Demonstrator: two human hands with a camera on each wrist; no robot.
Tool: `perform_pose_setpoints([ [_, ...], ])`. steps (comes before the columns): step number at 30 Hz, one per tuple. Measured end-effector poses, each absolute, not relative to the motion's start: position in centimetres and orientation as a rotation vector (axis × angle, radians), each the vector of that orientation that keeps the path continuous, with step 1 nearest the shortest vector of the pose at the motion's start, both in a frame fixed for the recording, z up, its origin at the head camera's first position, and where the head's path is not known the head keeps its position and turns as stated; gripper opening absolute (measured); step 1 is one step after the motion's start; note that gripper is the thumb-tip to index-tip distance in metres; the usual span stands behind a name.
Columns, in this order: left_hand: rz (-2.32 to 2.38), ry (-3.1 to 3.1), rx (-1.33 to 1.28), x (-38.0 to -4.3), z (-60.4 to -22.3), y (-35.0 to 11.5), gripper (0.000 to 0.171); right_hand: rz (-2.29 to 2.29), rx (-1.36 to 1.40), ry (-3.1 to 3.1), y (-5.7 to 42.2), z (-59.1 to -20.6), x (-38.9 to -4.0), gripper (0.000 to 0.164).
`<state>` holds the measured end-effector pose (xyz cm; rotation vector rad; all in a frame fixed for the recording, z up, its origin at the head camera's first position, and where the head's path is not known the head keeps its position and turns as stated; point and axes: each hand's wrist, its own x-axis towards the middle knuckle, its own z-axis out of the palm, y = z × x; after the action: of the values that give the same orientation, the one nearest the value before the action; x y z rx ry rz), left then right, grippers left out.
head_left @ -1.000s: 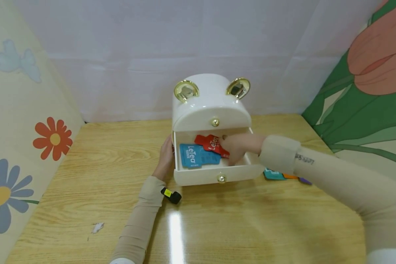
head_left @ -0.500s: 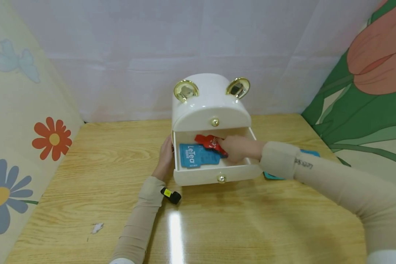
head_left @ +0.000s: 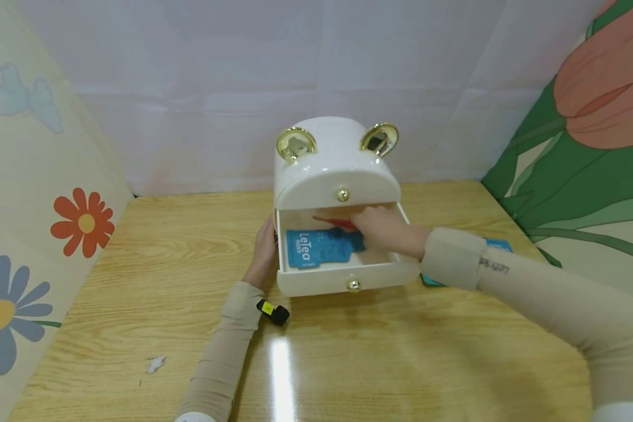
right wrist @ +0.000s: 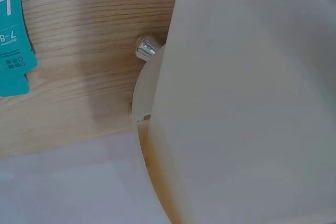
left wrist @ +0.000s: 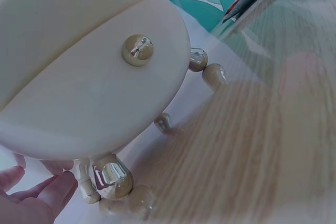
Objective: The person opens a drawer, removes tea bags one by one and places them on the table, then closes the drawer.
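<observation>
A white glossy cabinet (head_left: pixel 334 143) with gold ears stands on the table, its lower drawer (head_left: pixel 316 283) pulled out. Inside lies a blue LeTea packet (head_left: pixel 308 249), with more blue packaging beside it toward the right hand. My right hand (head_left: pixel 384 231) reaches over the drawer's right part and pinches a red packet (head_left: pixel 337 222), which shows nearly edge-on. My left hand (head_left: pixel 264 251) rests against the cabinet's left side; in the left wrist view its fingers (left wrist: pixel 55 190) lie by the lower edge, near the gold feet. The right hand is out of its own wrist view.
Teal and blue packets (head_left: pixel 499 244) lie on the table to the right, partly hidden behind the right forearm. One teal packet (right wrist: pixel 13 40) shows in the right wrist view. A pale curtain (head_left: pixel 216 117) hangs behind the table, with painted panels at both sides.
The red packet, earlier face-up with its lettering showing, is now tilted edge-on as my right hand turns and lifts slightly. My left hand and the cabinet stay in place.
</observation>
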<state>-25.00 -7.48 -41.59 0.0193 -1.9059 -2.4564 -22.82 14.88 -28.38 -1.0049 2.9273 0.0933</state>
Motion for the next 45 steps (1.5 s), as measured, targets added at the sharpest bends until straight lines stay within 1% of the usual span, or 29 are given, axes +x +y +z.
perform_pose_setpoints([
  [5,-2.451,-1.897,0.035,-24.9,-41.5,-7.4,0.042,0.088,-1.120,2.981,15.1,-28.4,-22.5,0.021],
  [9,-2.473,-1.861,0.048,-25.0,-41.5,-7.3,0.041,0.070,-1.134,2.998,15.4,-28.0,-22.0,0.011],
  [12,-2.489,-1.834,0.059,-25.1,-41.6,-7.2,0.041,0.040,-1.160,3.001,15.6,-27.6,-21.6,0.009],
  [18,-2.491,-1.824,0.081,-25.2,-41.5,-7.1,0.041,-0.163,-1.309,3.007,16.5,-26.5,-20.9,0.012],
  [22,-2.492,-1.825,0.077,-25.1,-41.4,-7.1,0.041,-0.240,-1.314,3.008,16.8,-25.9,-20.5,0.015],
  [31,-2.408,-1.874,0.121,-25.1,-41.6,-7.0,0.042,-0.288,-1.396,3.036,17.6,-25.7,-19.5,0.013],
  [40,-2.378,-1.929,0.145,-25.1,-41.9,-7.0,0.043,-0.442,-1.298,3.013,18.7,-25.1,-18.7,0.005],
  [45,-2.357,-1.950,0.122,-25.2,-41.7,-7.2,0.044,-0.531,-1.251,3.018,19.7,-24.7,-18.3,0.009],
])
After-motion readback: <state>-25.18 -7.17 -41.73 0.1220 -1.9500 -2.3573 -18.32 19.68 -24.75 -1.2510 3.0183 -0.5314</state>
